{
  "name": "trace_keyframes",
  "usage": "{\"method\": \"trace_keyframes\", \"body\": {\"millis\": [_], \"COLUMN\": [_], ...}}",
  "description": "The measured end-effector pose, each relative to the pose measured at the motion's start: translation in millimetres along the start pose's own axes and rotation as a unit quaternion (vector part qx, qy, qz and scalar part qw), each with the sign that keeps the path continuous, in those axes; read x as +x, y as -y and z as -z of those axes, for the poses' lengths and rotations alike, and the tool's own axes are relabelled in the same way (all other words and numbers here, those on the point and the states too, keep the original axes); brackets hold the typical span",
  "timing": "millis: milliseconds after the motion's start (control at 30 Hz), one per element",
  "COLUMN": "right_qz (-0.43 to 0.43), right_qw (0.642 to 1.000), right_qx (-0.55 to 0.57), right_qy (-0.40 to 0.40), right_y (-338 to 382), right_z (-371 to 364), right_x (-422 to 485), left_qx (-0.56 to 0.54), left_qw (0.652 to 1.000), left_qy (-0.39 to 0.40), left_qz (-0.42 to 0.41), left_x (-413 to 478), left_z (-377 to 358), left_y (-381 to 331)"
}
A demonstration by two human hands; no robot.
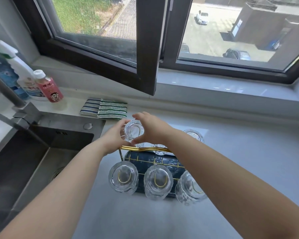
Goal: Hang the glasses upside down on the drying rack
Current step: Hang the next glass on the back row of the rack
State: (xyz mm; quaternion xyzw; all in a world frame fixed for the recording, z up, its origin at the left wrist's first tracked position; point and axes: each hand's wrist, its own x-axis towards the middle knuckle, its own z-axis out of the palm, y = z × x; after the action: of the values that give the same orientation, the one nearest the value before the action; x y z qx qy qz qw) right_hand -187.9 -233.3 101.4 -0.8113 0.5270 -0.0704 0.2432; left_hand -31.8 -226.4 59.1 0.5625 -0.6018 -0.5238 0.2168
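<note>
A dark blue drying rack (pixel 146 158) with a gold wire frame and handle stands on the counter. Three clear glasses hang upside down on its near prongs: left (pixel 123 177), middle (pixel 158 181), right (pixel 190 188). On the far side, another glass (pixel 194 135) hangs at the right and one (pixel 160 150) shows partly behind the handle. Both hands hold a further upside-down glass (pixel 134 132) over the far left prong. My left hand (pixel 115 137) cups its left side and my right hand (pixel 149 128) its right side.
A steel sink (pixel 33 152) with a tap (pixel 10 97) lies to the left. Spray bottles (pixel 16 75) and a pink bottle (pixel 50 87) stand behind it. Striped cloths (pixel 104 109) lie at the counter's back. An open window frame (pixel 145 49) juts in above.
</note>
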Motion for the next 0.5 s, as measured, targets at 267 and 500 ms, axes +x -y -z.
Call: {"method": "trace_keyframes", "body": {"millis": [267, 500], "right_qz": [-0.013, 0.016], "right_qw": [1.000, 0.989], "right_qx": [0.024, 0.080], "right_qy": [0.014, -0.125], "right_y": [-0.3, 20.8], "right_z": [0.8, 14.9], "right_x": [-1.9, -45.8], "left_qx": [-0.012, -0.042], "left_qw": [1.000, 0.993], "left_qy": [0.008, -0.099], "left_qz": [0.008, -0.042], "left_x": [-4.8, -53.8], "left_z": [0.5, 14.9], "left_y": [1.2, 8.0]}}
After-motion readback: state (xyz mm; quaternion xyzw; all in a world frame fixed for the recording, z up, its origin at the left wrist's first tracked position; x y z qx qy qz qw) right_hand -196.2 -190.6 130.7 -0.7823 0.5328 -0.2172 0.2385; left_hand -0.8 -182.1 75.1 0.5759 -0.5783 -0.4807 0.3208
